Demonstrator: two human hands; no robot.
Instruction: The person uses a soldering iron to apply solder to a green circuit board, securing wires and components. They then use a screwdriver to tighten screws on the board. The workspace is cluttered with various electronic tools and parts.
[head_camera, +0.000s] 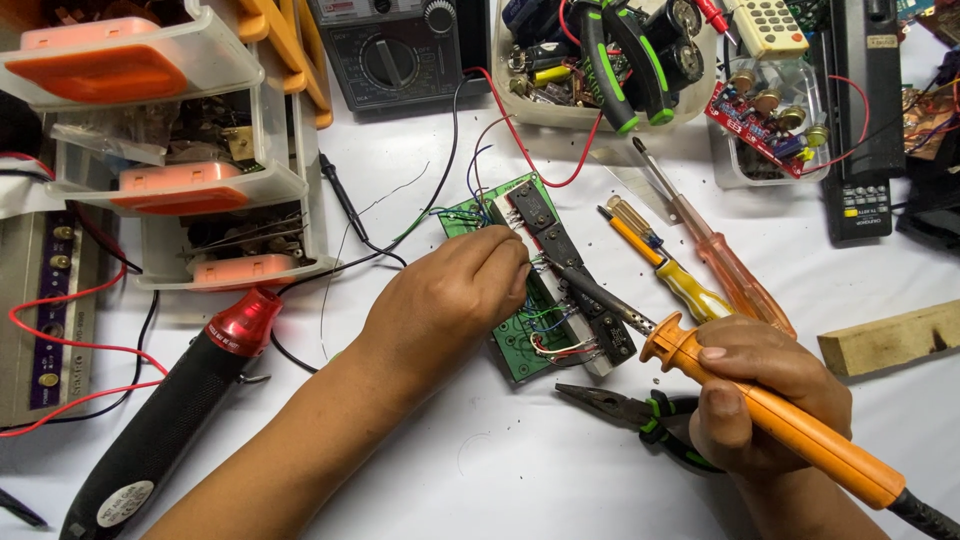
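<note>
A green circuit board (520, 345) with black transistors and coloured wires lies on the white table. My left hand (450, 295) rests on the board, its fingertips pinched at a thin wire near the board's middle. My right hand (760, 385) grips an orange-handled soldering iron (790, 420). The iron's dark tip reaches up-left and meets the board just beside my left fingertips. Black-and-green pliers (640, 410) lie under my right hand.
A black-and-red heat gun (180, 400) lies at the left. Two screwdrivers (690, 235) lie right of the board. Clear drawers with orange fronts (190, 190), a multimeter (390, 50), a parts tub (600, 60), a wood block (890, 340) and remotes ring the work spot.
</note>
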